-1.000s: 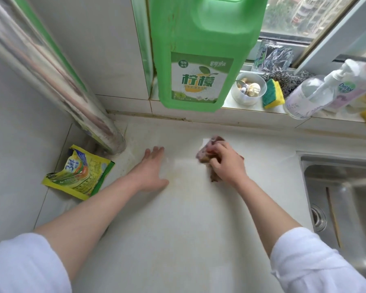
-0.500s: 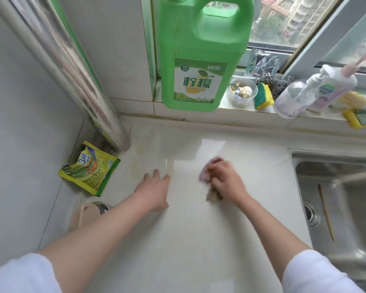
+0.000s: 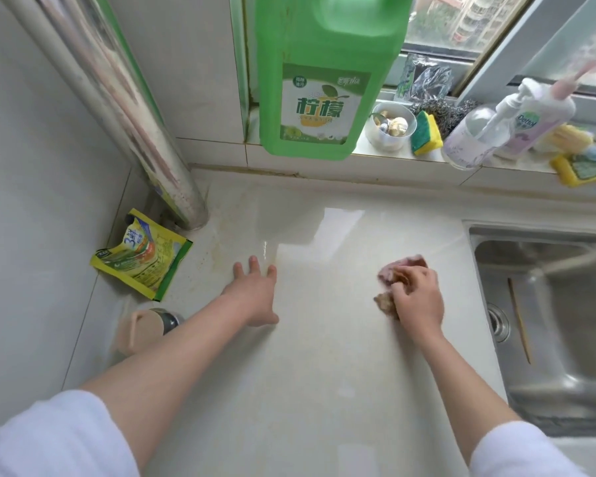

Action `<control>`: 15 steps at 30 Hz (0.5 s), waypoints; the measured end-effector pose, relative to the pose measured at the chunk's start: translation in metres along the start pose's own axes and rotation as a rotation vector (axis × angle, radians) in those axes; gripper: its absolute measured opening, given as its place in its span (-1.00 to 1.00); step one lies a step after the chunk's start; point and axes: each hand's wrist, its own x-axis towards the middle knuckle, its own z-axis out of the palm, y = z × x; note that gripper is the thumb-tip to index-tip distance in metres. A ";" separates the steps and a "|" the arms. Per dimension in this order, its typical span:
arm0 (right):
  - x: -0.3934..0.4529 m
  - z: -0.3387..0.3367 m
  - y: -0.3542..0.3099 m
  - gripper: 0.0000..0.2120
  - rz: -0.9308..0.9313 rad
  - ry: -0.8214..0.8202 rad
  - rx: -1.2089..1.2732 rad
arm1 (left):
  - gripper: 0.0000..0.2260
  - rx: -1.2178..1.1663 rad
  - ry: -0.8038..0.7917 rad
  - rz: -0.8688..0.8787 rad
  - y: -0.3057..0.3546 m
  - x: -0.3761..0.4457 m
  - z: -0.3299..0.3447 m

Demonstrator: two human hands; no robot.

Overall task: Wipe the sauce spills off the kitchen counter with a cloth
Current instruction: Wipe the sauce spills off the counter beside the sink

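pink-brown crumpled cloth is bunched under the right hand, fingers curled round it and pressing it onto the pale glossy stone desk, right of centre and near the steel sink. left hand lies flat on the desk, fingers straight and slightly spread, holding nothing, looks like a brace.

step: mid-wipe, judging by the pose. the yellowish-brown sauce speckles sit by the base of the foil-wrapped pipe, past the left hand and well apart from the cloth, so that patch looks undone. next move likely needs the cloth carried left across the desk and the left hand out of the way.

readable text: big green detergent jug label says "柠檬"; pump bottle on the sill says "dettol"; yellow-green sachet shows "3", rest too small.
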 end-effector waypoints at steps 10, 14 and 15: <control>-0.111 0.045 -0.047 -0.78 -0.845 -0.579 0.139 | -0.10 0.021 0.009 0.000 -0.001 -0.003 0.004; -0.042 0.000 0.006 -0.53 -0.202 -0.196 0.126 | -0.16 0.000 0.001 -0.018 0.003 -0.007 -0.003; -0.025 -0.012 0.016 -0.60 0.010 -0.048 0.138 | -0.17 0.007 0.008 -0.032 0.005 -0.009 -0.002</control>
